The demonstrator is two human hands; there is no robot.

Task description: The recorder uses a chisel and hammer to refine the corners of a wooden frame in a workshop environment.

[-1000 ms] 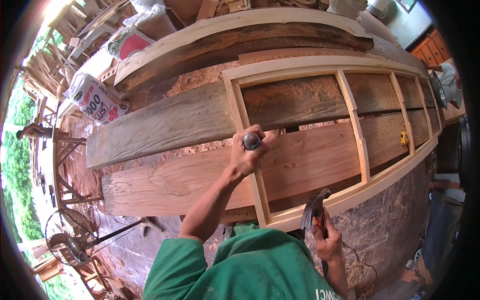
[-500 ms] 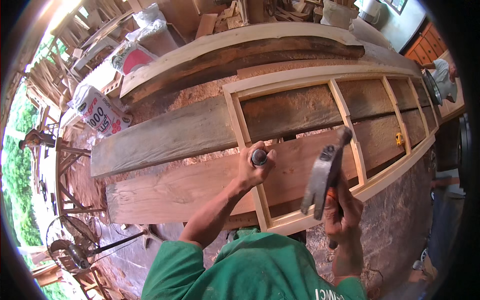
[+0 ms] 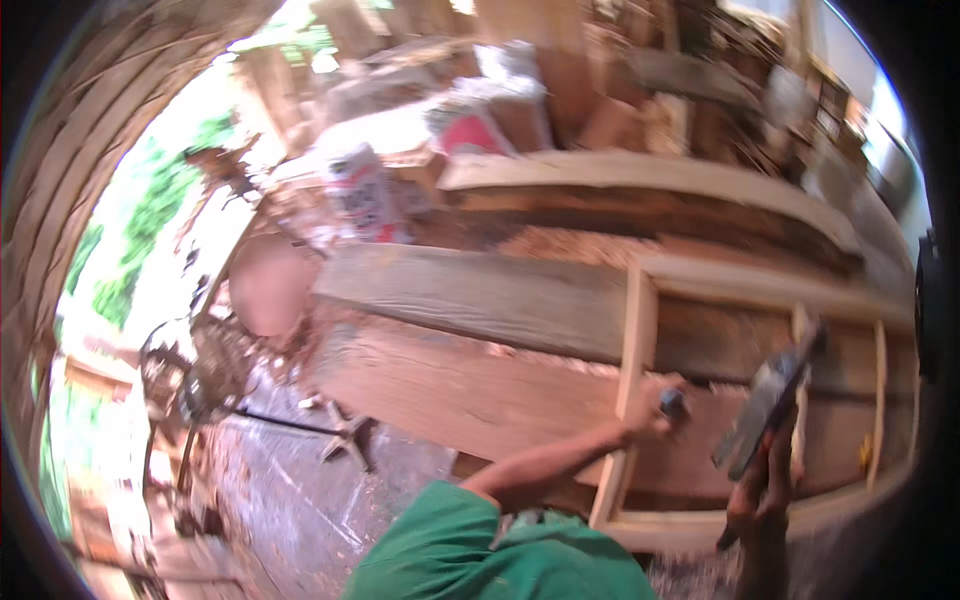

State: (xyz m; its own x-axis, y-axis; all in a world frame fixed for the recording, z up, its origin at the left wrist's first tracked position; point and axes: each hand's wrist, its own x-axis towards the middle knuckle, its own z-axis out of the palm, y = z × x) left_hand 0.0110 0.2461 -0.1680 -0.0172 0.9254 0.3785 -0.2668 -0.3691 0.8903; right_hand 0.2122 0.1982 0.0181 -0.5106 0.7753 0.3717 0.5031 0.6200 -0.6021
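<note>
My left hand [image 3: 648, 412] is closed round an upright chisel [image 3: 672, 403]. Only the round dark butt of its handle shows, and the blade is hidden beneath the fist. That fist sits at the near-left part of a pale wooden frame [image 3: 632, 345], on its end piece. My right hand [image 3: 764, 490] grips a claw hammer [image 3: 765, 408] by its handle, raised above the frame to the right of the chisel. The hammer's metal head points up and away, its claw toward me. Motion blurs the whole picture.
Under the frame lie a reddish plank [image 3: 460, 390] and a greyer plank [image 3: 480, 300]. A thick rough-edged slab [image 3: 640, 180] lies behind. At left stand a pedestal fan [image 3: 185, 375] and a printed sack [image 3: 362, 190]. A yellow tool [image 3: 866, 452] rests inside the frame.
The view has swung to the left, so the frame and both hands appear farther right and lower. Both hands keep hold of the chisel and the hammer.
</note>
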